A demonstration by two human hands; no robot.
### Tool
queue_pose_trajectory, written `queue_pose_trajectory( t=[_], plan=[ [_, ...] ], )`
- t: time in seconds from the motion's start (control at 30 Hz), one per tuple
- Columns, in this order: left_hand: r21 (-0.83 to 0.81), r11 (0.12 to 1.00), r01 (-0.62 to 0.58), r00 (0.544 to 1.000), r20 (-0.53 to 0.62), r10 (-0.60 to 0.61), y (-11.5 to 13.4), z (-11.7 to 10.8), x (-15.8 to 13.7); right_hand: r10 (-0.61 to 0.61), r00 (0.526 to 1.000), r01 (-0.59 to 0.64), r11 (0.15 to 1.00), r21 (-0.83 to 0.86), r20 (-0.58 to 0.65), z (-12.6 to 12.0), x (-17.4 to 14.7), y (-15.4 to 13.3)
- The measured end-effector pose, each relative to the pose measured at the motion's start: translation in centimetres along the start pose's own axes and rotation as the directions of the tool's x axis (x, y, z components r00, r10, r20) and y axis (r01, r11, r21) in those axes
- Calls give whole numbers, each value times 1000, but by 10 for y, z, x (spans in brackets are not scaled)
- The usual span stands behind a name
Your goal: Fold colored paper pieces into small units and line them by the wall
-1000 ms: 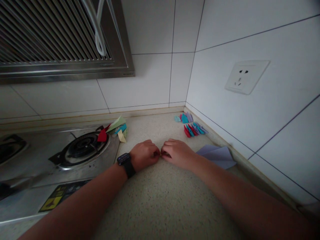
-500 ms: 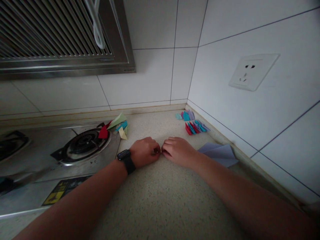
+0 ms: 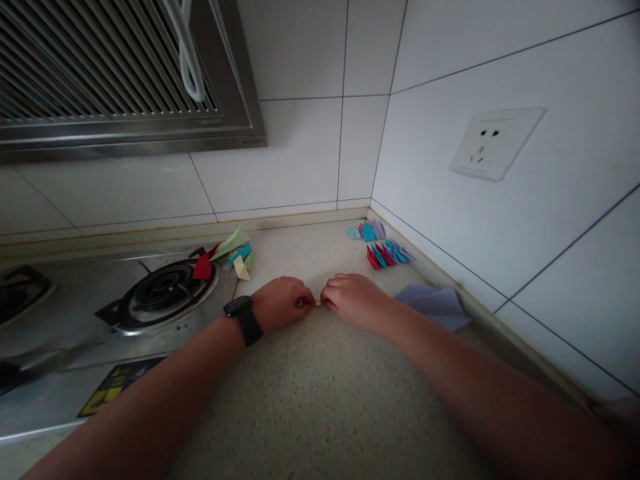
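At the far left a steel stove (image 3: pixel 75 287) runs up to the counter (image 3: pixel 300 413), with a range hood (image 3: pixel 125 141) above it and a white cord (image 3: pixel 194 77) hanging in front of the hood's slats. A yellow and black sticker (image 3: pixel 115 385) marks the stove's near part, partly covered by the left forearm. On the round burner (image 3: pixel 163 288), a red folded paper (image 3: pixel 203 268) overlaps the right rim; against it lean a pale green paper (image 3: pixel 233 241), a blue one (image 3: pixel 243 253) and a cream one (image 3: pixel 242 269), bunched at the stove's edge and bordering the work spot on that side.

Next comes the left hand (image 3: pixel 283 304), a black watch (image 3: pixel 245 320) on its wrist, fingers pinched closed. Mid-counter, a small yellow piece (image 3: pixel 317 303) is gripped between the fingertips of both hands; its visible bit runs crosswise, left to right, roughly level, its ends hidden by the fingers. The right hand (image 3: pixel 356 303) pinches the other end.

Beyond it, near the wall corner, small folded papers stand in a back group (image 3: pixel 370 231) and a front row (image 3: pixel 386 255). Farther right, a purple sheet (image 3: pixel 435 308) lies partly behind the right forearm, below a wall socket (image 3: pixel 497 143).
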State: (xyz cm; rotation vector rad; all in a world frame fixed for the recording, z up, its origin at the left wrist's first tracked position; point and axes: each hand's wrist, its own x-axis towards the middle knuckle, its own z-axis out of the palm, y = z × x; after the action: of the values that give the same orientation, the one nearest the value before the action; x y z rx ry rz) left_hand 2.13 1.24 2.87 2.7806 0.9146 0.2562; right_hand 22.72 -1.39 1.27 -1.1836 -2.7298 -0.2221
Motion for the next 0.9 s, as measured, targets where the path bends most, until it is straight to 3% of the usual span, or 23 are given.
queue_pose_trajectory(
  t=[0.23,0.5,0.9],
  plan=[
    [-70,995,69,998,-2,-69,-20,0,-3,70,997,-70,997,-13,42,5,0,10],
    [15,1000,27,999,-35,-26,-16,4,-1,115,990,-116,993,0,78,-2,-4,14],
    [-62,995,72,997,-7,-73,-22,4,0,130,984,-125,991,-47,122,-5,-5,20]
  ],
)
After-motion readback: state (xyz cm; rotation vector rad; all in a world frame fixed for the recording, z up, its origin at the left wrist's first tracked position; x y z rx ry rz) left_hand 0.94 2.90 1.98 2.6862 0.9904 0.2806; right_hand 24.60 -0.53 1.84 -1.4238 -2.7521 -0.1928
